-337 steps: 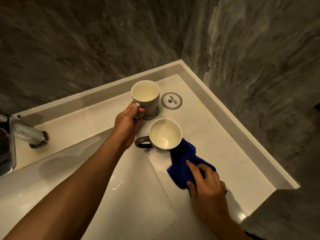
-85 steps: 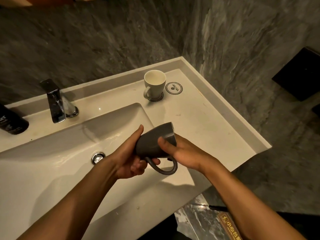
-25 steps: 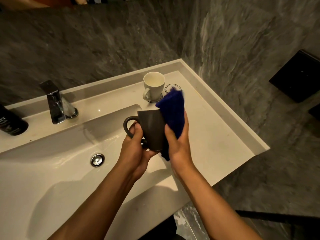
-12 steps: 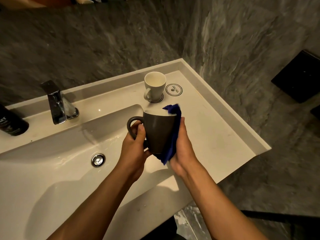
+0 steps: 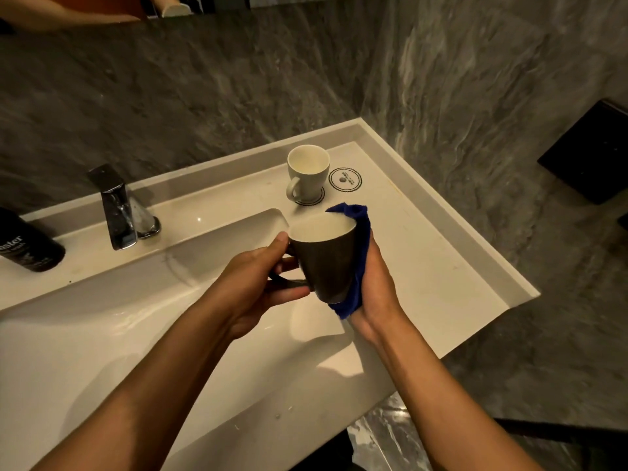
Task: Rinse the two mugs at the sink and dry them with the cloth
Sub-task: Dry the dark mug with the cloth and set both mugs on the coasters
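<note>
A dark grey mug [image 5: 326,263] with a white inside is held upright above the right end of the sink basin [image 5: 102,334]. My left hand [image 5: 255,283] grips its handle. My right hand [image 5: 377,287] presses a blue cloth [image 5: 360,253] against the mug's right side; the cloth reaches up to the rim and hangs below the base. A white mug [image 5: 307,171] stands upright on a round coaster at the back of the counter, handle toward me.
A second round coaster [image 5: 345,179] lies bare beside the white mug. The chrome tap [image 5: 117,207] stands behind the basin, a black bottle [image 5: 29,244] at far left. Grey stone walls close the back and right. The counter's raised edge [image 5: 452,212] runs along the right.
The cloth has come down from above the rim to lie flat along the grey mug's right side. The mug has turned slightly, so my left hand now hides the handle loop.
</note>
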